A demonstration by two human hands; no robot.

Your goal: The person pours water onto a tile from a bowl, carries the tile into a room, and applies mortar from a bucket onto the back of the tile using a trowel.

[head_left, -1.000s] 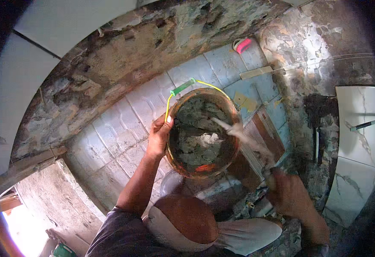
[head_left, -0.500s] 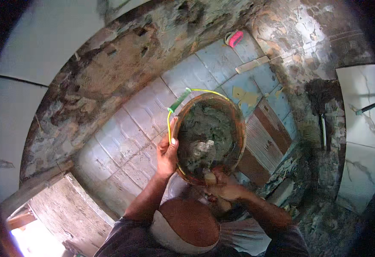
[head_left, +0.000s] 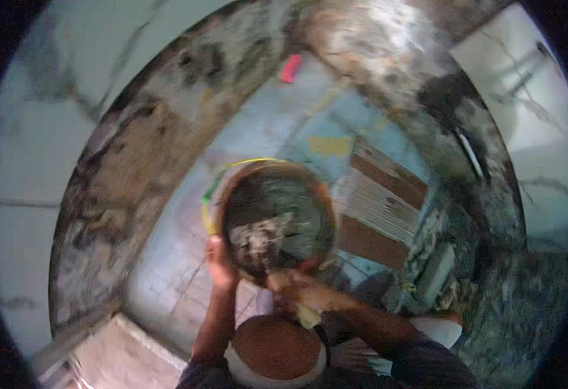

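Observation:
A round brown bucket (head_left: pixel 334 223) holds wet grey mortar (head_left: pixel 303 227). Its yellow wire handle with a green grip (head_left: pixel 210 192) leans over the far left rim. My left hand (head_left: pixel 221 262) is closed on the bucket's near left side, thumb up by the rim. My right hand (head_left: pixel 310 290) is wrapped round the pale handle of a trowel (head_left: pixel 308 316) at the near rim. A lighter lump of mortar (head_left: pixel 258 236) lies at the trowel's front end inside the bucket, and the blade itself is covered. The picture is blurred by motion.
Right of the bucket a brown and white striped board (head_left: pixel 387 201) lies on the blue tiled floor (head_left: pixel 245 136). A pink brush (head_left: pixel 290 68) is in the far corner. Rubble (head_left: pixel 436 272) lines the right wall. A pale wooden board (head_left: pixel 118 356) stands near left.
The view has turned, so the bucket sits further left. My right hand has moved the trowel within the mortar, and a lighter lump now shows at its front end. My left hand stays on the bucket.

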